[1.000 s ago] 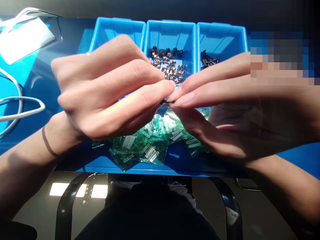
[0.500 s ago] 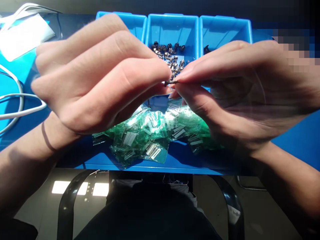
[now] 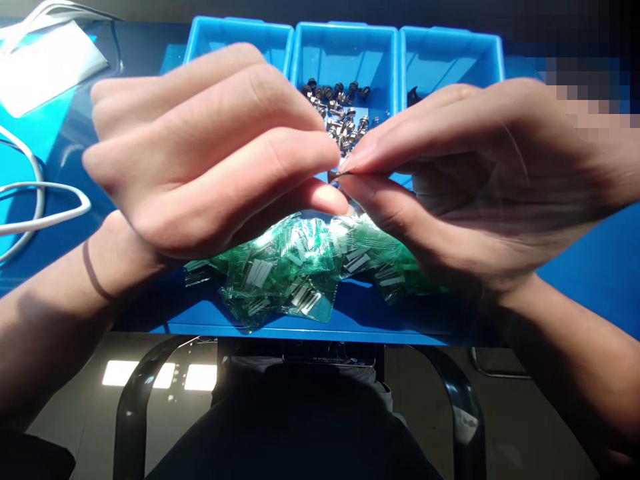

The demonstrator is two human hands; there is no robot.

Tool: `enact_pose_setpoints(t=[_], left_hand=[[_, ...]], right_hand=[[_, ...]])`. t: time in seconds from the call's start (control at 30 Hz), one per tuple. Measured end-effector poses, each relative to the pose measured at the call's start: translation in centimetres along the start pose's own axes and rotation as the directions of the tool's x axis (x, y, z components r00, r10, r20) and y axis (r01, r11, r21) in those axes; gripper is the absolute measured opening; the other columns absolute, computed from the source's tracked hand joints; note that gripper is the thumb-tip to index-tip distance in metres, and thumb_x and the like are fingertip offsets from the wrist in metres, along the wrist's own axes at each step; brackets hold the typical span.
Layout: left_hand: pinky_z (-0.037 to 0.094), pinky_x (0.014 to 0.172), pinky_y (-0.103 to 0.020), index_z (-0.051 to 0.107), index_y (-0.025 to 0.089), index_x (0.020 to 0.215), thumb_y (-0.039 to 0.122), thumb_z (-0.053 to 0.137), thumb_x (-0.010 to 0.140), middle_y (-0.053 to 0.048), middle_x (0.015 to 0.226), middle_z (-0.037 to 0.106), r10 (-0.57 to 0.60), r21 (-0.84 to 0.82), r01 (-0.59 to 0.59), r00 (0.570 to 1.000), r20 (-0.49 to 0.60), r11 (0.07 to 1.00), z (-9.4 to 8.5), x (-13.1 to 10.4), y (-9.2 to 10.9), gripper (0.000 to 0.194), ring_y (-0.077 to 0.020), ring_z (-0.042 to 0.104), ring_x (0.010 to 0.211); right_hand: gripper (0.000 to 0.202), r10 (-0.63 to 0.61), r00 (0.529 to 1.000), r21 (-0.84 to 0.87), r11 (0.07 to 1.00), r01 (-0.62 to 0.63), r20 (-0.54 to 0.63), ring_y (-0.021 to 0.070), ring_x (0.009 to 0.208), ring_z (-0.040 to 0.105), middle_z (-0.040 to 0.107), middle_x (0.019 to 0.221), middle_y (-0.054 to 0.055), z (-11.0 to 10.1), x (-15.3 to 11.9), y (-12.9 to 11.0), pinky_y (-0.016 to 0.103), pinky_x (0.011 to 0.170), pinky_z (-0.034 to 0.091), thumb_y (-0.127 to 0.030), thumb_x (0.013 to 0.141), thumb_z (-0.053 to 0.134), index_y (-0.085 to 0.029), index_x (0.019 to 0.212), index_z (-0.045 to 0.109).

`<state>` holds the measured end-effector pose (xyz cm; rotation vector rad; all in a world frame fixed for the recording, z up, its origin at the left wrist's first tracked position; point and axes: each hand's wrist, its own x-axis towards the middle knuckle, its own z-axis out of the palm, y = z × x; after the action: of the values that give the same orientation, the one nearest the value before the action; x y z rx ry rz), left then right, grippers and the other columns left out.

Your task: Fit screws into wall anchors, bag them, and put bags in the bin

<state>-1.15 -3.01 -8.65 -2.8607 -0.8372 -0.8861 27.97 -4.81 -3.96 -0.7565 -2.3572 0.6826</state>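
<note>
Pinched between the thumb and index finger of my right hand [image 3: 480, 180] is a small black screw [image 3: 337, 176], its flared end pointing left. My left hand [image 3: 210, 153] is close by, its index fingertip and thumb parted above and below that end; no firm grip shows there. Behind the fingertips, several silver and dark bolts [image 3: 345, 123] lie in the middle blue bin [image 3: 347, 53]. Below both hands, clear green-tinted plastic packets [image 3: 305, 267] with white and metal pieces inside are heaped on the blue table.
A left blue bin [image 3: 240, 37] and a right blue bin [image 3: 453, 57] flank the middle one; the right holds dark pieces [image 3: 414, 97]. White cables [image 3: 45, 208] and a white sheet [image 3: 50, 67] lie at left. The blue table edge [image 3: 300, 335] runs above my lap and the chair arms [image 3: 135, 400].
My left index finger and thumb have parted from around the screw, and that hand has shifted slightly right. My right hand keeps its pinch on the screw, now slightly lower.
</note>
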Motion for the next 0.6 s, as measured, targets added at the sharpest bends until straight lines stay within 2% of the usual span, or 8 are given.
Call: enact_pose_setpoints(t=[0.07, 0.13, 0.2, 0.27, 0.37, 0.47, 0.6], left_hand=[[0.052, 0.109, -0.074, 0.036, 0.051, 0.155, 0.104, 0.023, 0.078, 0.003, 0.152, 0.053, -0.024, -0.016, 0.024, 1.000, 0.018, 1.000, 0.6, -0.5, -0.6, 0.095, -0.0457, 0.030, 0.163], [0.053, 0.110, -0.074, 0.038, 0.050, 0.154, 0.105, 0.023, 0.076, 0.003, 0.153, 0.053, -0.029, -0.021, 0.030, 0.999, 0.019, 0.999, 1.2, -0.9, -1.0, 0.096, -0.0460, 0.027, 0.164], [0.053, 0.110, -0.075, 0.040, 0.049, 0.153, 0.105, 0.023, 0.076, 0.003, 0.153, 0.052, -0.028, -0.024, 0.028, 0.999, 0.016, 0.999, 1.7, -1.2, -1.2, 0.097, -0.0461, 0.025, 0.165], [0.053, 0.110, -0.075, 0.041, 0.049, 0.153, 0.105, 0.023, 0.076, 0.003, 0.154, 0.052, -0.026, -0.027, 0.027, 1.000, 0.012, 0.999, 2.1, -1.3, -1.2, 0.096, -0.0461, 0.024, 0.165], [0.052, 0.111, -0.075, 0.042, 0.048, 0.152, 0.104, 0.023, 0.077, 0.003, 0.154, 0.052, -0.023, -0.030, 0.024, 1.000, 0.006, 0.999, 2.4, -1.4, -1.1, 0.096, -0.0462, 0.023, 0.165], [0.052, 0.111, -0.076, 0.042, 0.048, 0.152, 0.104, 0.022, 0.077, 0.003, 0.154, 0.052, -0.022, -0.030, 0.022, 1.000, 0.000, 0.999, 2.5, -1.4, -0.9, 0.095, -0.0462, 0.022, 0.165], [0.052, 0.111, -0.076, 0.042, 0.047, 0.152, 0.104, 0.021, 0.078, 0.002, 0.154, 0.052, -0.020, -0.027, 0.020, 1.000, -0.010, 0.999, 1.9, -1.3, -0.9, 0.095, -0.0464, 0.023, 0.165]], right_hand=[[0.032, 0.018, 0.993, 0.022, 1.000, -0.015, -0.117, 0.0128, 0.092, 0.074, 0.077, 0.105, 0.005, 0.4, -0.1, -0.3, 0.026, 0.081, 0.065, -0.031, 0.096, 0.074, -0.014, 0.122, 0.074], [0.036, 0.017, 0.991, 0.070, 0.997, -0.007, -0.134, 0.0148, 0.092, 0.074, 0.077, 0.106, 0.004, 1.0, -0.2, -0.7, 0.029, 0.083, 0.066, -0.029, 0.091, 0.079, -0.018, 0.124, 0.074], [0.032, 0.044, 0.985, 0.109, 0.994, -0.026, -0.167, 0.0173, 0.091, 0.073, 0.077, 0.103, 0.003, 1.7, -0.3, -1.4, 0.033, 0.087, 0.067, -0.030, 0.089, 0.079, -0.020, 0.119, 0.076], [0.024, 0.112, 0.956, 0.140, 0.987, -0.076, -0.270, 0.0189, 0.087, 0.072, 0.076, 0.096, 0.004, 2.5, -0.3, -2.2, 0.036, 0.090, 0.067, -0.033, 0.091, 0.076, -0.020, 0.111, 0.078], [0.022, 0.178, 0.918, 0.175, 0.977, -0.121, -0.355, 0.0189, 0.083, 0.070, 0.075, 0.088, 0.004, 3.4, -0.3, -3.2, 0.037, 0.094, 0.067, -0.034, 0.092, 0.075, -0.018, 0.106, 0.079], [0.017, 0.180, 0.921, 0.136, 0.981, -0.141, -0.344, 0.0207, 0.088, 0.073, 0.076, 0.094, 0.004, 3.1, -0.3, -3.0, 0.039, 0.093, 0.068, -0.029, 0.092, 0.073, -0.021, 0.106, 0.079], [0.028, 0.055, 0.971, 0.080, 0.996, -0.037, -0.234, 0.0242, 0.091, 0.075, 0.077, 0.102, 0.004, 1.8, -0.3, -1.2, 0.046, 0.090, 0.069, -0.028, 0.086, 0.080, -0.026, 0.114, 0.078]])
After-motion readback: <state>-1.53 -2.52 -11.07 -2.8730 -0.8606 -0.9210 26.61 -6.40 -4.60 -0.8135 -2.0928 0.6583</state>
